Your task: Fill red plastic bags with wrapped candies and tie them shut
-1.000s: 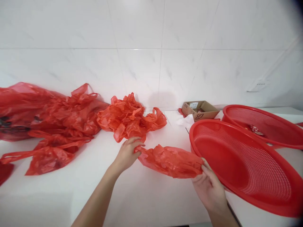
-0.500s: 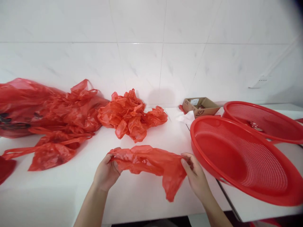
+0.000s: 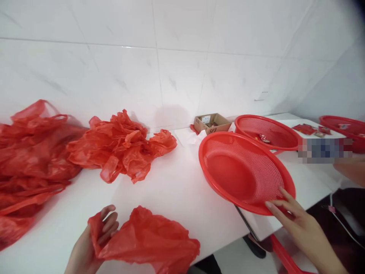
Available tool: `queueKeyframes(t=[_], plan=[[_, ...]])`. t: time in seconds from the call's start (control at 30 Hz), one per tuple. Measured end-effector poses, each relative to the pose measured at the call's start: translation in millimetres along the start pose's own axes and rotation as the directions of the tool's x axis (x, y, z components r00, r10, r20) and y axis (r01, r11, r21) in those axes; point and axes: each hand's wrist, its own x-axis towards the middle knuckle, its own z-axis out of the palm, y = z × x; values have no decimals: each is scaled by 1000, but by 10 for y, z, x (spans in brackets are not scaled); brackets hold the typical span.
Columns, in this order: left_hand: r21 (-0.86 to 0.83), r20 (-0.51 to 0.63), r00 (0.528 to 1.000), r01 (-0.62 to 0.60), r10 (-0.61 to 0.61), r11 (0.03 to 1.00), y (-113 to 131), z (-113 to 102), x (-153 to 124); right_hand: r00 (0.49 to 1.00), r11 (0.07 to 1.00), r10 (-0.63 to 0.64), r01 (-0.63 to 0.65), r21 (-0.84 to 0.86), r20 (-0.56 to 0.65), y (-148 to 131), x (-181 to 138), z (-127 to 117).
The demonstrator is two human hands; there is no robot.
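Note:
My left hand [image 3: 98,236] has its fingers curled at the lower left, with the handle of a red plastic bag [image 3: 154,239] looped around them. The bag hangs loose and crumpled to the right of that hand, over the table's front edge. My right hand [image 3: 296,220] is over the near rim of a red perforated plastic basket [image 3: 228,173], thumb and fingers apart. I cannot tell whether its fingertips touch the rim. The inside of this basket shows nothing lying in it.
Crumpled red plastic bags [image 3: 125,148] lie in heaps [image 3: 37,152] on the white table [image 3: 171,190]. A small cardboard box [image 3: 212,123] stands by the wall. Behind is a second red basket [image 3: 265,131] with small items. At right are red packets [image 3: 310,129], another basket [image 3: 345,123] and another person's arm [image 3: 350,169].
My right hand has let go of the bag and moved right to the near basket. The bag now hangs from my left hand, lower down. The view has turned right.

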Motion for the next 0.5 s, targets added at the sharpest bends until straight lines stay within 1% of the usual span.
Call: queueKeyframes(t=[0.07, 0.1, 0.13, 0.2, 0.27, 0.3, 0.37, 0.43, 0.5], plan=[[76, 18, 1000, 1, -2, 997, -49, 81, -8, 997, 1000, 23, -25, 16, 79, -9, -11, 9], [129, 37, 999, 5, -10, 992, -74, 129, -16, 996, 999, 29, -32, 26, 83, -13, 54, -21], [187, 65, 998, 11, -23, 982, -99, 179, -27, 998, 999, 37, -39, 32, 50, -6, 169, -71], [297, 129, 990, 17, -57, 955, -154, 275, -54, 993, 996, 83, -82, 22, -79, 56, 530, -202], [374, 163, 984, 4, -70, 927, -214, 359, -91, 970, 989, 145, -148, -1, -193, 174, 993, -316], [399, 171, 983, -8, -66, 917, -244, 395, -112, 969, 986, 160, -168, -23, -187, 243, 1230, -347], [437, 162, 985, -15, -62, 899, -300, 443, -149, 979, 984, 153, -164, -73, -136, 375, 1661, -338], [466, 135, 988, 8, -79, 885, -345, 452, -168, 985, 988, 132, -140, -68, -110, 472, 1993, -238], [490, 95, 990, 43, -103, 871, -382, 416, -160, 984, 994, 101, -105, -17, -149, 526, 2215, -93]])
